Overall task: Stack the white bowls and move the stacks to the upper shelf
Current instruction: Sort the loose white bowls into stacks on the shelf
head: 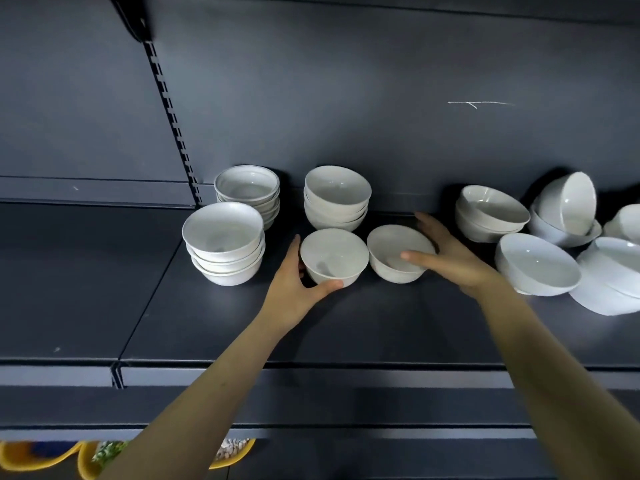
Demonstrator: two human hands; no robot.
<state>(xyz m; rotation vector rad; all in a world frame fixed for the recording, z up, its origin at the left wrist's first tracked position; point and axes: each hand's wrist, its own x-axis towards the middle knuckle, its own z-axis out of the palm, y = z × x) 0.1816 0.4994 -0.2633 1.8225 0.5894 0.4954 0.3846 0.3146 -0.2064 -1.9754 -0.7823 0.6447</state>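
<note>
Two single white bowls stand side by side on the dark shelf (346,327). My left hand (294,289) wraps the left bowl (334,254), thumb on its near wall and fingers behind its left side. My right hand (450,258) closes around the right bowl (391,247), thumb over its rim and fingers reaching behind it. Behind them stand three stacks of white bowls: a front-left stack (225,244), a back-left stack (247,188) and a middle stack (336,199). The underside of the upper shelf (381,1) shows at the top edge.
To the right lie more white bowls: a short stack (488,213), a single bowl (536,265), a bowl tipped on its side (568,202) and others at the frame's edge. A slotted upright (173,123) runs down the back panel. Yellow containers (41,459) sit on the shelf below.
</note>
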